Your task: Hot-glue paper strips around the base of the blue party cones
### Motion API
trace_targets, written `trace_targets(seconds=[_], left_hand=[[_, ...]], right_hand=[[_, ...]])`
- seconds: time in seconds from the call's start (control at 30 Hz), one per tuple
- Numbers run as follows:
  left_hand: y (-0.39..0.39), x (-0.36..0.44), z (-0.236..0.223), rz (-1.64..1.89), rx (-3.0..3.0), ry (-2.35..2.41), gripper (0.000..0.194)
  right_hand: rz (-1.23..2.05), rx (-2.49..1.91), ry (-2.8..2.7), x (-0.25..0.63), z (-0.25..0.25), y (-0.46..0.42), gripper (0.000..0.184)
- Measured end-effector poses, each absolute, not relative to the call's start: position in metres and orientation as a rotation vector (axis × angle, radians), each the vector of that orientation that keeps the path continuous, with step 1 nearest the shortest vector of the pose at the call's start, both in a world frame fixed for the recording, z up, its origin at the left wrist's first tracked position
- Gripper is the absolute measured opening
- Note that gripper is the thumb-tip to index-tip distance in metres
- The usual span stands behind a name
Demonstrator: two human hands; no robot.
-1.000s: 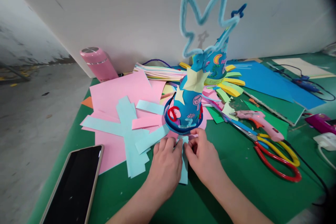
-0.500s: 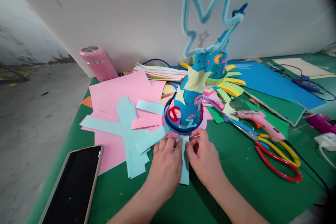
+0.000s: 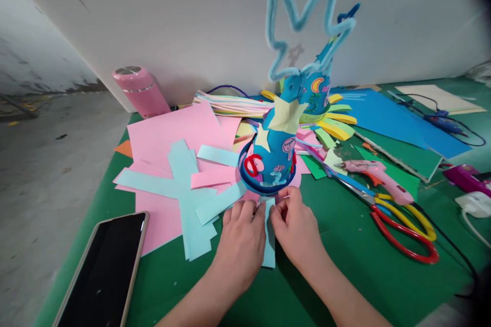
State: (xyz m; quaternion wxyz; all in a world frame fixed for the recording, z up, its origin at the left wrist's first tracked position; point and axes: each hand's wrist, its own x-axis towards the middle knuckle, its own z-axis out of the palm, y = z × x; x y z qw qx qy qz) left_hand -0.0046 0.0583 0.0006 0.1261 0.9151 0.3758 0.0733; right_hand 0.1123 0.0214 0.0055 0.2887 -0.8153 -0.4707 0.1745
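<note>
A blue paper cone hat [image 3: 274, 156] with a dark blue brim, pale yellow stars, stickers and a light blue pipe-cleaner star [image 3: 272, 30] on top stands in front of me. From under its near brim a light blue paper strip [image 3: 270, 245] runs towards me. My left hand [image 3: 244, 235] presses on the strip's left edge with curled fingers, thumb side by the brim. On the strip's right edge my right hand [image 3: 295, 219] is closed in a pinch, its index finger touching the brim. The fingertips partly hide the strip's upper end.
Light blue strips [image 3: 187, 199] lie over pink paper [image 3: 164, 138] at left, near a phone [image 3: 103, 265] and a pink bottle [image 3: 140, 92]. At right are scissors [image 3: 402, 235], a pink glue gun [image 3: 376, 173] and blue sheets [image 3: 383, 117]. Behind stands another decorated hat [image 3: 316, 94].
Both hands stay almost in place on the strip and brim. The view shifts slightly, and the pipe-cleaner star sits a little higher and further right than at first.
</note>
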Motion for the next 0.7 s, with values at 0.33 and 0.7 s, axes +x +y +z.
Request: trace_targets(seconds=[0.33, 0.7], left_hand=[[0.0585, -0.0025, 0.0005, 0.196, 2.717, 1.11, 0.037], [0.0583, -0.0029, -0.0002, 0.191, 2.737, 1.104, 0.037]], right_hand=[[0.415, -2.173, -1.309, 0.1122, 0.0064, 0.0224, 0.018], [0.487, -2.161, -1.275, 0.1141, 0.0064, 0.0215, 0.019]])
